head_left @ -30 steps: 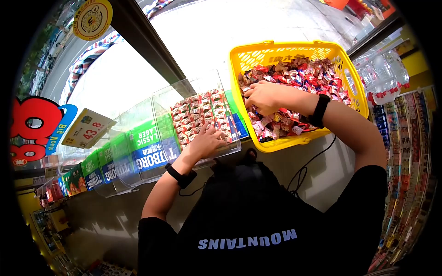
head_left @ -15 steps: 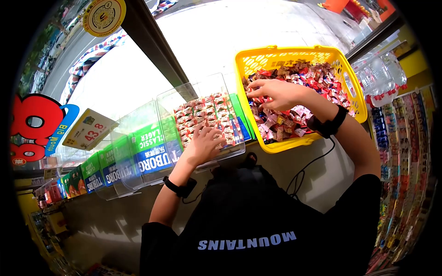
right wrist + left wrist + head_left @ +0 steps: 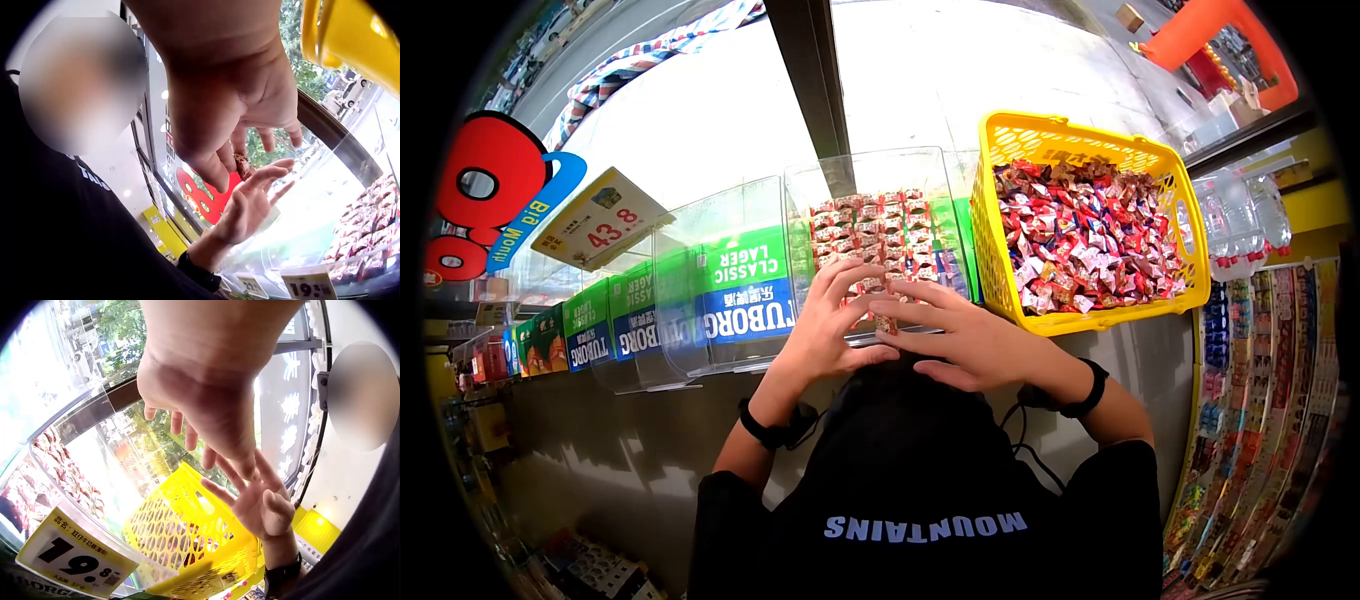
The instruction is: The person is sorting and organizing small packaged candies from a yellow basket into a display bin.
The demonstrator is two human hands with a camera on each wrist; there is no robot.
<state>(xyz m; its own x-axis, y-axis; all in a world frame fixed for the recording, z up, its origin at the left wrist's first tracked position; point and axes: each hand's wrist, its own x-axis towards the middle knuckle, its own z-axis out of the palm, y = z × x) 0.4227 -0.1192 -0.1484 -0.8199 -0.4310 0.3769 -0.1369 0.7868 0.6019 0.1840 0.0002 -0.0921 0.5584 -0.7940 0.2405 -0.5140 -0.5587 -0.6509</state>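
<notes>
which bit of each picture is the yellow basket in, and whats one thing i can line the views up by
Head: right of centre, the yellow basket.
Left wrist: bottom centre, below the hands.
Right wrist: top right corner, only partly in frame.
Shared landmark: the rows of wrapped candies, at centre, left edge and lower right respectively.

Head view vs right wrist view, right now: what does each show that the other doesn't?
Head only: the loose candies heaped inside the basket and the TUBORG lettering on the cartons.
Right wrist only: the price tag reading 19 and a small decimal.
Both: left hand, right hand, rows of wrapped candies, yellow basket (only partly in right wrist).
</notes>
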